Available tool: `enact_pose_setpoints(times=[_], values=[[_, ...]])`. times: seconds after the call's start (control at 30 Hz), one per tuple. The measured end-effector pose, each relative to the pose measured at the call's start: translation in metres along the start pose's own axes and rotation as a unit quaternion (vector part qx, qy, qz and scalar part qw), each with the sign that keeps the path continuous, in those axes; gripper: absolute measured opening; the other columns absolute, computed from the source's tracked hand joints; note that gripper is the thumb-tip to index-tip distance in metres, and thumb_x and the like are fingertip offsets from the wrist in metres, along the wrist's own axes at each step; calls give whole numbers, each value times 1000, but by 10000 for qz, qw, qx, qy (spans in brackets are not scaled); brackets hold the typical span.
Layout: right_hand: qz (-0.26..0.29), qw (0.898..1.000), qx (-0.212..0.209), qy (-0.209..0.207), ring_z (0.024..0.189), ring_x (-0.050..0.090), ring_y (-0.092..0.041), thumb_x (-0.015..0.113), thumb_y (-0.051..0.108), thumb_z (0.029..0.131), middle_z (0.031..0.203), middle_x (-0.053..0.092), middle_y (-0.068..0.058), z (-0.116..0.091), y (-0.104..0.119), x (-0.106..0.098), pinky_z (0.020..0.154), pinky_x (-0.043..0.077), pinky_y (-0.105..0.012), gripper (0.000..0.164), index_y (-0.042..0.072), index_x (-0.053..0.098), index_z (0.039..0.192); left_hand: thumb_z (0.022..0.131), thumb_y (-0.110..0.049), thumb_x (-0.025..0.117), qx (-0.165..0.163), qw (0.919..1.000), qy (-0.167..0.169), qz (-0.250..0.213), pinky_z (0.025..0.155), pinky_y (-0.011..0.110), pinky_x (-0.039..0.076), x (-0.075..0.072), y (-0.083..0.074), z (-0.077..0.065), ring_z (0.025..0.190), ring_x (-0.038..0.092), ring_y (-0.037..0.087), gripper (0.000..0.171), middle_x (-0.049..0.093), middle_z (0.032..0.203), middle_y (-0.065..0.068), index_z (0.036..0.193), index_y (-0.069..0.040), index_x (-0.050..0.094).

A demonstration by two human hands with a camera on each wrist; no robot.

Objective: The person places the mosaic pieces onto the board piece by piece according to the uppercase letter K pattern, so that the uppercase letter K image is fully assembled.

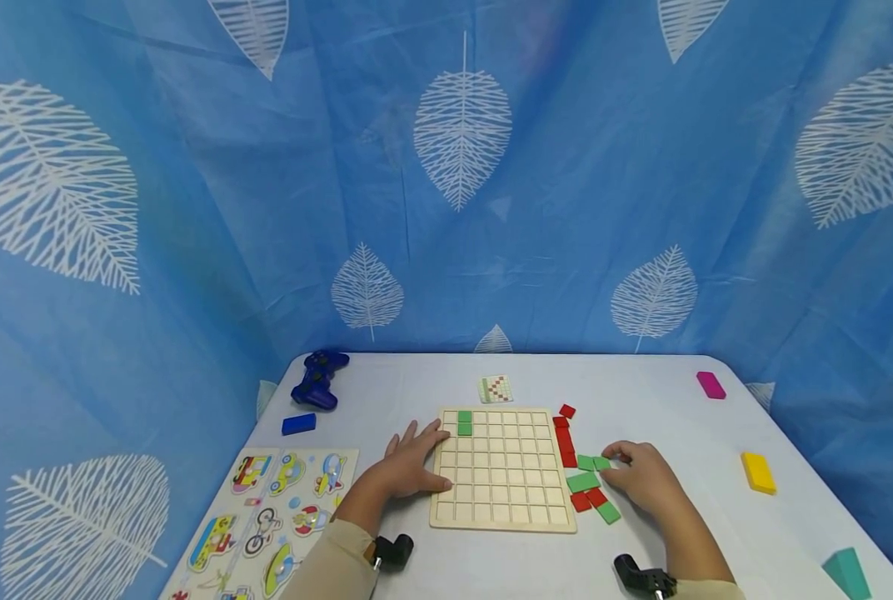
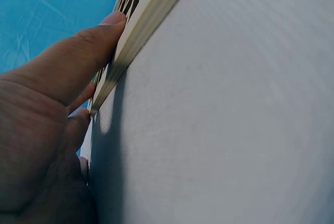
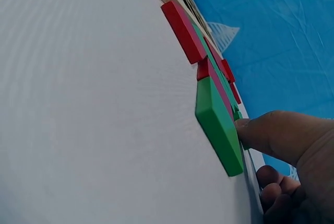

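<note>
A wooden grid board (image 1: 506, 493) lies on the white table, with two green tiles (image 1: 465, 423) in its upper left cells. My left hand (image 1: 409, 467) rests along the board's left edge, fingers spread and fairly straight. In the left wrist view, its thumb (image 2: 99, 36) lies on the board's rim. To the right of the board, my right hand (image 1: 647, 477) pinches a small green tile (image 1: 601, 463) between thumb and index finger. Beside it lie more green tiles (image 1: 584, 482) and red tiles (image 1: 581, 502). Red tiles (image 1: 565, 442) also line the board's right edge.
Behind the board lies a small pattern card (image 1: 496, 388). A blue game controller (image 1: 316, 382), a blue block (image 1: 299, 424) and picture puzzle boards (image 1: 304, 500) are at left. At right are magenta (image 1: 711, 385), yellow (image 1: 758, 472) and teal (image 1: 847, 572) blocks. A blue curtain (image 1: 461, 275) surrounds the table.
</note>
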State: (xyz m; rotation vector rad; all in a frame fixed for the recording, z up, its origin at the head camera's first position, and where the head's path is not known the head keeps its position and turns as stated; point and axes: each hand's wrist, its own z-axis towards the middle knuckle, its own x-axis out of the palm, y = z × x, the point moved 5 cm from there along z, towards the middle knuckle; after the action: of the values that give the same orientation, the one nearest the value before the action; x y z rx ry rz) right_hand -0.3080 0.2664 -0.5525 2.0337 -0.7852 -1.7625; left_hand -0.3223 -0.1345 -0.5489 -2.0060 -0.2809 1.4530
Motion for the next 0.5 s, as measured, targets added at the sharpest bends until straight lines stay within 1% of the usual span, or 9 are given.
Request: enact_pose_setpoints(times=[0.2,0.4,0.5], values=[[1,10000,-37,-62,112,55,-38,81,23,89,125,61,-24,0,0,-2,100,50,-64,29,10,72,114,82,-45,88,-2,10000,-14,38,128,67,2,0,0,1,163,3,41,91,23,175,2,158,-22,46],[143,9998,-28,-107,102,57,-32,81,24,89,112,66,-17,-1,-1,-5,89,54,-54,34,5,71,115,82,-45,88,51,10000,-30,42,127,67,3,0,1,2,163,3,42,90,23,175,3,158,-22,46],[259,9995,-53,-145,101,58,-31,79,23,90,110,67,-14,-1,0,-5,88,55,-51,34,3,69,116,82,-46,88,19,10000,-25,53,128,67,2,1,2,2,163,3,41,91,23,175,2,158,-23,45]])
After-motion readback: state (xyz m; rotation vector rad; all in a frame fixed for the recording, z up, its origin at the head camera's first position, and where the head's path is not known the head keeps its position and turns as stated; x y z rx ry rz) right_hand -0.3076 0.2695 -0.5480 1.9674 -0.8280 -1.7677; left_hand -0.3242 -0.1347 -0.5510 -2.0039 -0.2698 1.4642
